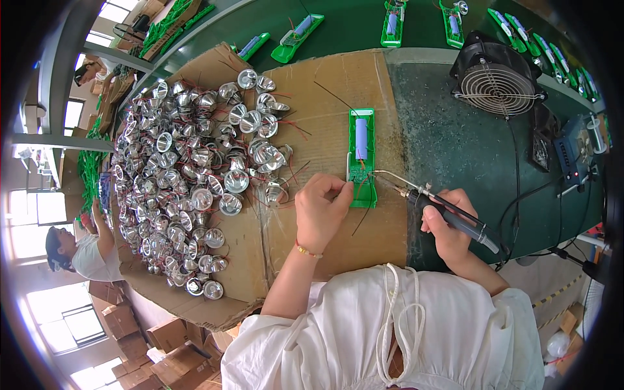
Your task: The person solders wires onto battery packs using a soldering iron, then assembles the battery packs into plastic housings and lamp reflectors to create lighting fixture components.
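Note:
In the middle of the cardboard lies a green plastic housing point(368, 197), long and open, with a light purple cylindrical battery point(361, 138) in its far part. A small green circuit board point(359, 174) sits nearer to me, with thin wires around it. My left hand point(320, 207) is at the housing's left edge, thumb and fingers pinched together; what lies between them is hidden. My right hand point(453, 242) grips a black soldering iron point(459, 222) with a thin bent metal feed tube. Its tip points left and reaches the board's right side.
Many silvery reflector cups point(195, 156) with red and dark wires are heaped on the cardboard point(338, 78) at left. A black fan point(497, 88) stands far right, near a blue soldering station point(569, 159) and trailing cables. More green housings point(392, 26) line the far side. Other people are at left.

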A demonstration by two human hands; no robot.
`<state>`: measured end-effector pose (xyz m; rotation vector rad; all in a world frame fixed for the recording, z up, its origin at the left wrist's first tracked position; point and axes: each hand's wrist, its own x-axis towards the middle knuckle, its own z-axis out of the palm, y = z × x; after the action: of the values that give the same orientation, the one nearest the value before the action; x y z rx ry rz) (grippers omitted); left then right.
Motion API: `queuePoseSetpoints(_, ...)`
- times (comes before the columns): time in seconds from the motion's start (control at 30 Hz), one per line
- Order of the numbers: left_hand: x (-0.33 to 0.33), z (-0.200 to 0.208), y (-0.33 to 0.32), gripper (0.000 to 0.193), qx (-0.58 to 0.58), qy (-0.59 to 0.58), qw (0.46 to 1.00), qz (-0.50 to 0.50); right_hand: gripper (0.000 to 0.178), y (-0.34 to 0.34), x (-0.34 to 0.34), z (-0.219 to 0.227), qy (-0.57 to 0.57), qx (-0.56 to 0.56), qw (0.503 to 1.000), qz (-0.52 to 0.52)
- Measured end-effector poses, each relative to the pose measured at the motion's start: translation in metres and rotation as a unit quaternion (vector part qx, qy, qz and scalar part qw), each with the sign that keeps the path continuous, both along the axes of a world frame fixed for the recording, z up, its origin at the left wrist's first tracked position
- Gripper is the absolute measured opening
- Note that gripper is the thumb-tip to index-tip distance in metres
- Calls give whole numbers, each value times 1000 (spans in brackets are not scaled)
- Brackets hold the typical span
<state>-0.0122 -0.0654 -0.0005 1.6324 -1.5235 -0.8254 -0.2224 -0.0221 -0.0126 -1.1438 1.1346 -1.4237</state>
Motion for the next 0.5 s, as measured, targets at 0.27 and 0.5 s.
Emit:
queuePoseSetpoints(0.27, 3, 14, 6, 11, -34, -46, 996, -61, 20, -1, 1, -1, 13, 12, 1000, 19)
queuePoseSetpoints(0.5, 22, 1, 10, 10, -43, 88, 995, -32, 19, -1, -1, -1, 8, 25, 1000, 15)
